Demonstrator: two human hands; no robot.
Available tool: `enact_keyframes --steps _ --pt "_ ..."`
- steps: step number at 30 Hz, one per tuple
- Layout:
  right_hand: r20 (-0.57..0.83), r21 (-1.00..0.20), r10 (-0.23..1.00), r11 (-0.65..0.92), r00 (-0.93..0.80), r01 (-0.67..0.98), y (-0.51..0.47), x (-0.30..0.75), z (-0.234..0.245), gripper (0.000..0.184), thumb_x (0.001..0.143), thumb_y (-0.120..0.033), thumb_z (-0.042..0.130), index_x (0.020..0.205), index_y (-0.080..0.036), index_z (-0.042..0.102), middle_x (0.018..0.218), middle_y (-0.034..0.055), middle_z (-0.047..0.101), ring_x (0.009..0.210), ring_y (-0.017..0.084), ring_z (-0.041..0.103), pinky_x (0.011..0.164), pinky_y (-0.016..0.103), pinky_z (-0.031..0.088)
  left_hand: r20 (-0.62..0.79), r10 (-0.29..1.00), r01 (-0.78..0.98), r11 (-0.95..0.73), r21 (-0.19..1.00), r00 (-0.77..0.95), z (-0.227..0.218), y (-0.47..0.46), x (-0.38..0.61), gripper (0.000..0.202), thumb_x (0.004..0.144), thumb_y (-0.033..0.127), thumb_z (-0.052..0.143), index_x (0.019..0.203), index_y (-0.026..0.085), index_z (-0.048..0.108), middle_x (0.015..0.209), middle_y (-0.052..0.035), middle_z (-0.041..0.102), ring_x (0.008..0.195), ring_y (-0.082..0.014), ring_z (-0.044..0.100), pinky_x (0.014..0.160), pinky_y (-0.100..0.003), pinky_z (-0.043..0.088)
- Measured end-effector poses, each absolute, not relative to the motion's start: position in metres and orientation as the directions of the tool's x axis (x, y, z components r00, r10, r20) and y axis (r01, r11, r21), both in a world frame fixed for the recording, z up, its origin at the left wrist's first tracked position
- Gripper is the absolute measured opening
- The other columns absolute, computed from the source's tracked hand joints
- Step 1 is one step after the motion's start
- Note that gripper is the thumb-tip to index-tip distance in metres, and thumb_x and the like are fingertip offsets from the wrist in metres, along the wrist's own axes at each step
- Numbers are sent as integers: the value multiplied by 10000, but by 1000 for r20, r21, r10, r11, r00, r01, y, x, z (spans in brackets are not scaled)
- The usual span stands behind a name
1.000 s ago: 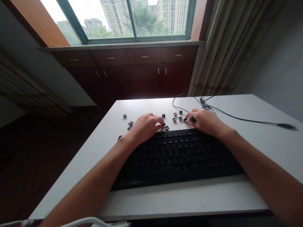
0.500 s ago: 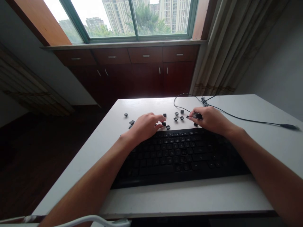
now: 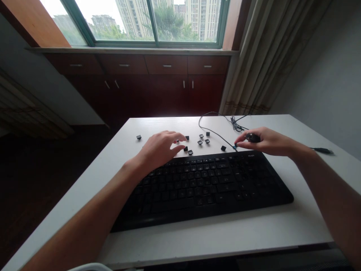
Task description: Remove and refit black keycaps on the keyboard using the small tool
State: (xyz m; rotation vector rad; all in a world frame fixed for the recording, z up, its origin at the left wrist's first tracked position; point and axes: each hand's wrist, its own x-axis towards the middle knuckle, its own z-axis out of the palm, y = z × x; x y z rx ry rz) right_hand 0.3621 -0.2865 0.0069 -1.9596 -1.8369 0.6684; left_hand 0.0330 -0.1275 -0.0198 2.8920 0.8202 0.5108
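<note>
A black keyboard (image 3: 205, 188) lies across the white table (image 3: 225, 233). My left hand (image 3: 159, 148) rests over the keyboard's far left edge, fingers stretched out and slightly apart, holding nothing. My right hand (image 3: 262, 141) is beyond the keyboard's far right corner, fingers pinched round a small dark tool (image 3: 252, 137) with a blue tip near the table. Several loose black keycaps (image 3: 199, 142) lie on the table behind the keyboard, one keycap (image 3: 223, 148) close to my right fingertips.
A black cable (image 3: 217, 126) loops over the far side of the table and ends in a plug (image 3: 323, 150) at the right. A lone keycap (image 3: 138, 137) lies at the far left. Dark wooden cabinets (image 3: 158, 86) and a curtain (image 3: 262, 56) stand behind.
My right hand has moved right with the small tool, from the keycaps toward the keyboard's right corner. A keycap now lies near its fingertips. The view has shifted right.
</note>
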Motion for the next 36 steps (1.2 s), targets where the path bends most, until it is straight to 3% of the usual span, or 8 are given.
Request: enact_keyframes --steps 6,13,16,21,26,32,36 --pt "-160 -601 986 -131 42 788 -300 360 0 490 814 -649 660 995 -213 787 822 42 742 748 210 655 623 294 480 354 403 387 -914 120 844 -17 -146 40 248 988 384 545 1083 239 722 1069 -39 746 956 -213 683 812 -351 538" --pt "-209 -563 976 -174 65 808 -297 345 -4 442 842 -614 642 961 -215 789 826 40 763 747 219 680 622 305 510 289 285 275 -958 75 914 -17 -156 44 228 1013 349 512 1078 248 706 1049 -15 742 954 -197 667 838 -347 523" --pt "-179 -536 982 -147 58 831 -300 343 -4 392 863 -590 633 966 -243 783 865 25 771 783 216 693 664 307 528 270 202 190 -979 69 941 -17 -159 45 248 1031 355 484 1079 246 702 1056 -14 743 935 -181 665 830 -333 508" --pt "-34 -578 998 30 -61 815 -304 337 -3 279 902 -497 633 1028 -285 763 1032 4 770 945 207 701 816 297 547 259 65 64 -998 11 964 -18 -165 48 285 1052 330 433 1132 244 693 1101 -28 741 960 -180 663 878 -342 493" --pt "23 -522 987 148 -160 840 -304 338 -3 247 910 -439 639 1025 -272 780 1072 22 756 940 207 698 855 316 547 258 -45 -39 -999 -28 965 -22 -171 50 298 1053 283 414 1213 216 656 1145 -55 722 969 -179 652 885 -333 501" --pt "3 -545 985 145 -171 826 -303 346 -7 259 894 -380 656 1098 -271 771 1089 23 760 971 216 706 881 332 558 339 -85 -84 -996 -19 937 -27 -171 52 233 1021 236 481 1139 183 676 1074 -60 711 911 -171 641 804 -308 523" --pt "-24 -575 993 81 -117 814 -302 350 -8 238 854 -418 703 1015 -266 791 1027 24 775 943 224 714 847 338 573 344 -96 -94 -995 -22 934 -29 -171 52 213 1009 218 508 1152 170 659 1082 -61 702 929 -177 638 816 -317 528"
